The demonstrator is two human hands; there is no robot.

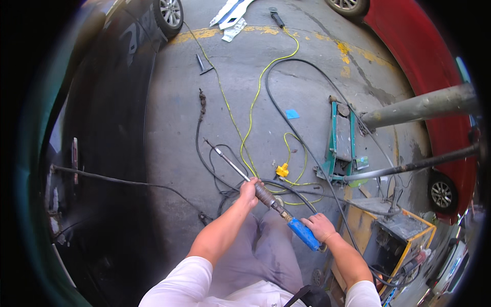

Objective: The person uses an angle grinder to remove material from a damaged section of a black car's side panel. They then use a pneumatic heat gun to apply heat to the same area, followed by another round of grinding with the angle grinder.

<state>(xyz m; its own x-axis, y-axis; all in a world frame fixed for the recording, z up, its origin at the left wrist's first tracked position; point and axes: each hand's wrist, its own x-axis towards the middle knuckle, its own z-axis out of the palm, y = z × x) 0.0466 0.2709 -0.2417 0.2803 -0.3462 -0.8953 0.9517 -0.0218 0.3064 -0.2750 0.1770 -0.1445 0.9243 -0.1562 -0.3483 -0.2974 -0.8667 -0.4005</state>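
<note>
A slide-hammer dent puller (265, 195) lies slantwise across the space before my legs. It has a thin metal rod with a pointed tip, a ribbed brown weight and a blue handle (304, 234). My left hand (249, 192) is closed round it where the rod meets the brown weight. At the other end, my right hand (319, 226) grips the blue handle, its fingers partly hidden. The tip points away to the upper left, above the floor. Black cable (307, 203) loops on the ground beneath the tool.
A dark car (110, 102) stands along the left, a red car (417, 51) on the right. A green floor jack (343, 134), a cart (404, 225) and a thick metal post (422, 106) occupy the right side. Yellow cord (254, 105) crosses the floor to a grinder (276, 18); a yellow connector (282, 170) lies nearer.
</note>
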